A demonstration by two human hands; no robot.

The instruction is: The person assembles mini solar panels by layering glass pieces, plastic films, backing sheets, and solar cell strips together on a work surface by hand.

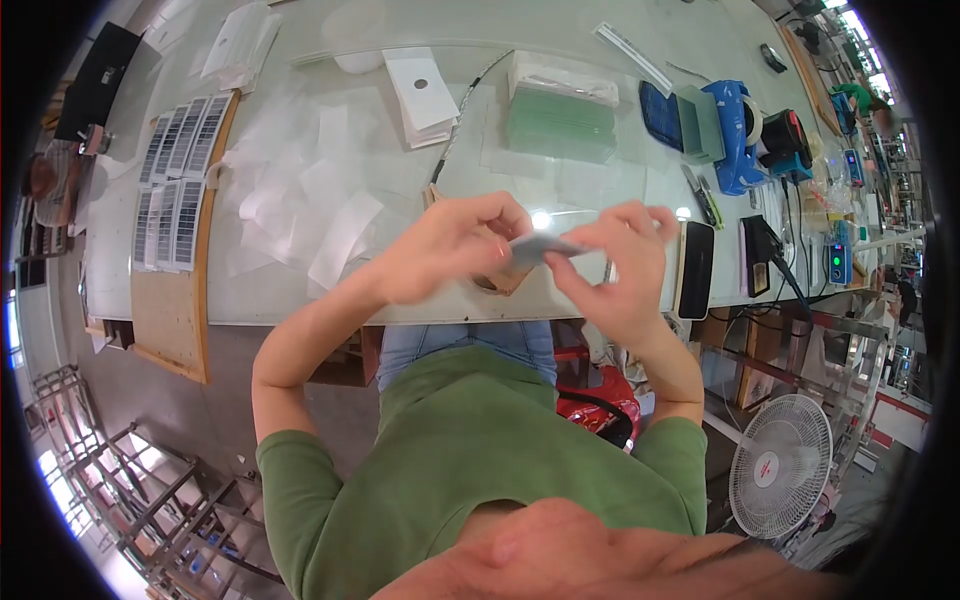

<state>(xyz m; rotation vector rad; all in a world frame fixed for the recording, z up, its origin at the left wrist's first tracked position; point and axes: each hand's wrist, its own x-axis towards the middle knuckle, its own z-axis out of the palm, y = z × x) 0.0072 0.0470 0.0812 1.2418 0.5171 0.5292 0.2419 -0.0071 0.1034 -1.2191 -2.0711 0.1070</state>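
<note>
Both hands are raised over the front edge of the table, close together. A small grey flat piece (540, 247) is between them, tilted and blurred. My right hand (625, 262) pinches its right end between thumb and fingers. My left hand (462, 243) is at the piece's left end, its fingers curled and smeared by motion, so its hold on the piece is unclear. Just under the hands, a brown object (503, 283) shows at the table edge, mostly hidden. Beyond them lies a stack of greenish glass sheets (562, 127) beside a white wrapped bundle (565, 78).
Solar-cell panels (180, 135) lie on a wooden board (170, 310) at the left. Clear film (290, 215) and white cards (420, 97) lie nearer the middle. A phone (695, 270), a blue tape dispenser (735, 140), knives (708, 198) and cables are at the right.
</note>
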